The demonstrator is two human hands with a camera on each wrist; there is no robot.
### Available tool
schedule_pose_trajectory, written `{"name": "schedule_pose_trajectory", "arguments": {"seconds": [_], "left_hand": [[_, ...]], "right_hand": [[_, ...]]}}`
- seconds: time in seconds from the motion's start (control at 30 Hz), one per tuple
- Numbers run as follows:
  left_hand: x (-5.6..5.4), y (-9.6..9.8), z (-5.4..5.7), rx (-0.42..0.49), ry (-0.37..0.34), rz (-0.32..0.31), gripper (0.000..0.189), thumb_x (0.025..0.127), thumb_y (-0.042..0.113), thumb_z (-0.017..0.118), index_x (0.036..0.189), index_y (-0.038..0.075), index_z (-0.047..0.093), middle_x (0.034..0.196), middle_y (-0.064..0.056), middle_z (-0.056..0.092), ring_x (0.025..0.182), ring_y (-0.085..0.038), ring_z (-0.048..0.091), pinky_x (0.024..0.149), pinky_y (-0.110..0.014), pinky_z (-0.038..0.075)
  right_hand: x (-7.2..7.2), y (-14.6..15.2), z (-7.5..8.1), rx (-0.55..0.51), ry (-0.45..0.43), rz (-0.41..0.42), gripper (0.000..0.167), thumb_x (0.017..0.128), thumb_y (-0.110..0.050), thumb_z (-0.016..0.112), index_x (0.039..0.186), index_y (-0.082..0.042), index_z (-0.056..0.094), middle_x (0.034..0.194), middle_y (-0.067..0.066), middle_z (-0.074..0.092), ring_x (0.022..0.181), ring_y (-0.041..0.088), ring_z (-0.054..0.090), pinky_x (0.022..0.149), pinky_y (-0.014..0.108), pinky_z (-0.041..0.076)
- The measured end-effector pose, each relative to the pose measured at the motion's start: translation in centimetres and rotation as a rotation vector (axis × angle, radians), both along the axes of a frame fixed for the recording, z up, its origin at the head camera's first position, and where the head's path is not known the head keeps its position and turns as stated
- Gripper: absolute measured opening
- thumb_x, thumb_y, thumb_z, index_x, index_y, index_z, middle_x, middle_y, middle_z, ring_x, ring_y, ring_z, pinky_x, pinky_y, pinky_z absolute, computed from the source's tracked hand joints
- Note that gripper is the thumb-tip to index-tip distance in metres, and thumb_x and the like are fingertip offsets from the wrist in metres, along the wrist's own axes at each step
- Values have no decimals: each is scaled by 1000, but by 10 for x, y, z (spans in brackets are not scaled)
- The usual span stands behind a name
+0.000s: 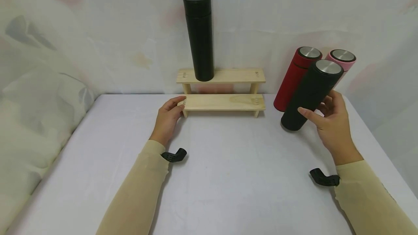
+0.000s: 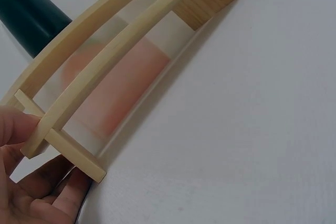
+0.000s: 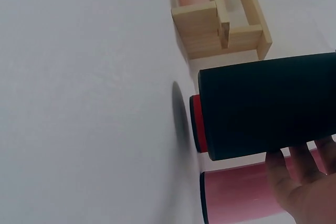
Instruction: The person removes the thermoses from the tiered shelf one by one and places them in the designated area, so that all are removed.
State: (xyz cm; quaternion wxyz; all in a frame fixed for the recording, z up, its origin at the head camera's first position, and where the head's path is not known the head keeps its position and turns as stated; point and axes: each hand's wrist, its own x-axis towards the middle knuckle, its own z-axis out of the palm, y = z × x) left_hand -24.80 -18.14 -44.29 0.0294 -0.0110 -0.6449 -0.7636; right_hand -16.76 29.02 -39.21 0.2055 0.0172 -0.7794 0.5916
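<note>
In the head view, the tall flask (image 1: 200, 46) at 12 o'clock is plain black, lid included, while the silver-topped flask (image 1: 305, 95) at 3 o'clock has a black body; the wrist views tint both deep green. Between 2 and 3 o'clock, a red flask (image 1: 291, 82) and a pink flask (image 3: 241, 192) each carry silver on top, ringed in black. The wooden rack (image 1: 215, 101) is pale yellow-tan with darker grain. The worktop (image 1: 235, 177) is white. The backdrop cloth (image 1: 130, 17) is off-white, with blurry pink patches and a grey leaf motif towards 10 o'clock. Both sleeves (image 1: 134, 188), at 7 and 4 o'clock, are beige; the wrist cameras (image 1: 174, 156) are black.
</note>
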Motion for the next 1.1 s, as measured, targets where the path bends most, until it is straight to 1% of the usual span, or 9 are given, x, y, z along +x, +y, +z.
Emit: {"name": "schedule_pose_trajectory", "arguments": {"seconds": [0.17, 0.4, 0.73, 0.87, 1.1], "left_hand": [[0, 0, 0, -14, -4, 0, 41, 106, 0, 60, 146, -4, 64, 153, -20, 55, 137, -29, 57, 114, -38, 47], [1, -1, 0, -29, -1, 9, 40, 106, 1, 60, 146, -2, 65, 153, -19, 55, 137, -29, 57, 112, -36, 49], [-1, 0, -3, -28, 0, 10, 40, 106, 1, 61, 145, -2, 65, 152, -18, 56, 135, -28, 58, 112, -36, 49], [-1, 0, -4, -20, 3, 11, 40, 106, 0, 60, 145, -3, 65, 152, -18, 57, 134, -28, 59, 111, -36, 50], [-1, -1, -3, -24, 4, 5, 41, 106, 1, 60, 146, -3, 64, 151, -19, 57, 132, -27, 59, 111, -37, 49]], "right_hand": [[0, 1, -2, 27, -20, -11, 80, 94, 0, 84, 160, -22, 47, 142, -1, 55, 124, 18, 56, 100, 19, 48], [-2, 2, -9, 32, -35, -7, 81, 94, -1, 85, 162, -25, 47, 142, -1, 55, 121, 18, 56, 97, 20, 48], [0, 4, -12, 41, -52, -15, 81, 96, -3, 84, 163, -25, 45, 143, -2, 54, 123, 17, 55, 99, 19, 48], [0, 3, -13, 52, -55, -6, 81, 96, -4, 84, 163, -25, 43, 144, -2, 53, 125, 18, 54, 99, 20, 48], [-2, 2, -15, 22, -28, 39, 81, 95, 2, 83, 162, -23, 44, 143, 0, 54, 123, 19, 54, 98, 21, 47]]}}
